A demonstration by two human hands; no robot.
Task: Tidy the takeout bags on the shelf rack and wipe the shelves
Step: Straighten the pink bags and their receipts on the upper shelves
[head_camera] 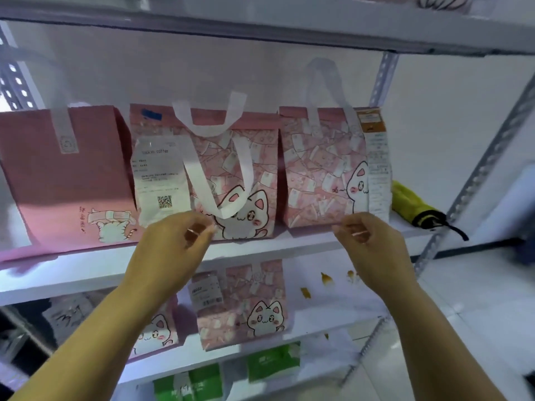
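Your left hand (176, 241) sits at the 7 o'clock side of the frame centre, with its fingers curled and the fingertips drawn together at the bottom edge of the middle cat-print bag (254, 157). You cannot tell whether they pinch the bag or only touch it. Your right hand (373, 244) sits at 4 o'clock, also with curled fingers, and its fingertips reach the lower edge of the right cat-print bag (318, 169). Its grip cannot be confirmed either.

Three pink takeout bags stand upright in a row on the middle shelf (289, 247). The plain pink bag (58, 175) stands at 9 o'clock, just beside the middle bag. A white receipt (159, 175) hangs on the front of the middle bag, and one white handle loop (225, 180) droops down its front. A long receipt strip (377, 169) runs down the 3 o'clock edge of the right bag. A yellow-and-black object (411, 204) lies on the same shelf at 3 o'clock of that bag.

On the lower shelf (333, 302), at 6 o'clock, stands another cat-print bag (240, 302), with brown stains (327, 279) at its 3 o'clock side. Green bags (272, 363) occupy the shelf below.
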